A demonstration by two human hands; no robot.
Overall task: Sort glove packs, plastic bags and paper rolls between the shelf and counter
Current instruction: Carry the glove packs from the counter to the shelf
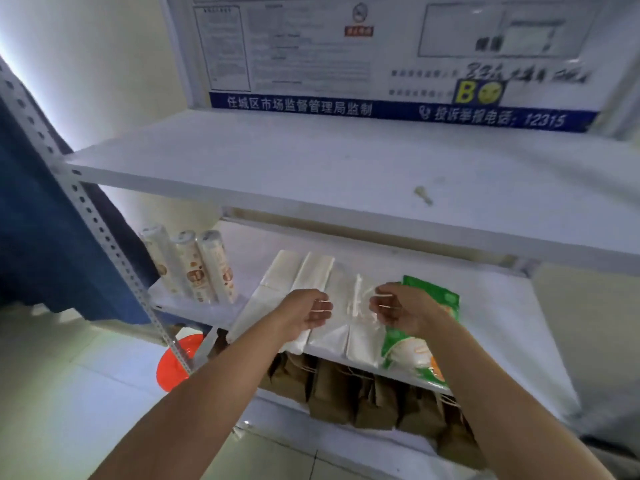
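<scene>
Left hand [308, 311] and right hand [398, 310] hover loosely curled, holding nothing, over the plastic bags [341, 299] right of the paper rolls [194, 265]; best grip one stack from both sides.

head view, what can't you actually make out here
All in the head view:
- Notice board: small print blurred.
- Brown paper bags: tops hidden behind the middle shelf.
- Green pack: label blurred, partly covered by the right hand.
- Orange basin: partly behind the shelf upright.
- Left hand: curled fingers hide whether it pinches the plastic bags.
</scene>
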